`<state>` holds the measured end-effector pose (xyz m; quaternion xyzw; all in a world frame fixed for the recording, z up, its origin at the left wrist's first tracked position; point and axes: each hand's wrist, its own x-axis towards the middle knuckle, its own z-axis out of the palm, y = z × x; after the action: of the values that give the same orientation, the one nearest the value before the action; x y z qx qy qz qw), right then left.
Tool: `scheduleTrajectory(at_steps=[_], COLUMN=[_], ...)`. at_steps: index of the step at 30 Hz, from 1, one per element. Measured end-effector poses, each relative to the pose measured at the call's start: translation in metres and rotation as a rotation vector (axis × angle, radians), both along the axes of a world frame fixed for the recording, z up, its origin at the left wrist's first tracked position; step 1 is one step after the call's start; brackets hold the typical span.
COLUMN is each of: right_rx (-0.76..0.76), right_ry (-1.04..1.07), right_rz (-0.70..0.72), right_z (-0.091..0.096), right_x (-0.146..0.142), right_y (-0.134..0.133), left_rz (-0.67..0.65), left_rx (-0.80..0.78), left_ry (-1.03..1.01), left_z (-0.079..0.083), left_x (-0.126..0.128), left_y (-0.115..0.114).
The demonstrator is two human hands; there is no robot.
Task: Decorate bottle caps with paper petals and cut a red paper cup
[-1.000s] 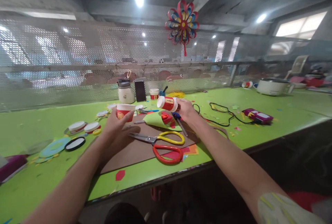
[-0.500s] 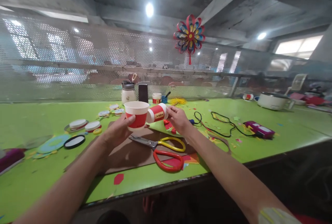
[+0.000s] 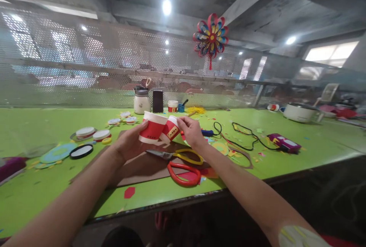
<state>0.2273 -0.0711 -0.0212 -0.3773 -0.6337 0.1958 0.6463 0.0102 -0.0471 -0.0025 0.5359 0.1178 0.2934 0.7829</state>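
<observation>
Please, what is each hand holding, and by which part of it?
The left hand holds the larger red cup by its left side; the right hand holds the smaller red cup near its upper end.

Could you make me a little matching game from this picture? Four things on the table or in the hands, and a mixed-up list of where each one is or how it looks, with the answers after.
Things:
1. scissors
2. larger cup
3. smaller cup
4. phone

Places and looks:
A. upright beside the white flask
B. in the right hand
C. one yellow handle, one red
D. in the left hand

Pairs: 1-C, 2-D, 3-B, 4-A
</observation>
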Motion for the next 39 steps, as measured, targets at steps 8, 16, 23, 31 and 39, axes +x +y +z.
scheduleTrajectory(at_steps=[8, 16, 23, 31, 39], right_rx=[0.212, 0.384, 0.384, 0.286, -0.015], right_ry=[-0.251, -0.652, -0.757, -0.47, -0.067], right_rz=[-0.17, -0.141, -0.256, -0.407, -0.364], right_z=[0.0, 0.0, -0.007, -0.012, -0.015], right_x=[0.0, -0.009, -0.01, 0.008, 0.025], right_y=[-0.007, -0.028, -0.021, 0.003, 0.018], left_rz=[0.065, 0.142, 0.041, 0.297, 0.434], left_rx=[-0.003, -0.004, 0.007, -0.051, -0.116], left_ry=[-0.048, -0.084, -0.066, 0.008, 0.014], left_z=[0.0, 0.003, 0.002, 0.009, 0.011], left_x=[0.003, -0.008, -0.009, -0.008, -0.006], left_y=[-0.003, 0.004, -0.002, 0.0, -0.002])
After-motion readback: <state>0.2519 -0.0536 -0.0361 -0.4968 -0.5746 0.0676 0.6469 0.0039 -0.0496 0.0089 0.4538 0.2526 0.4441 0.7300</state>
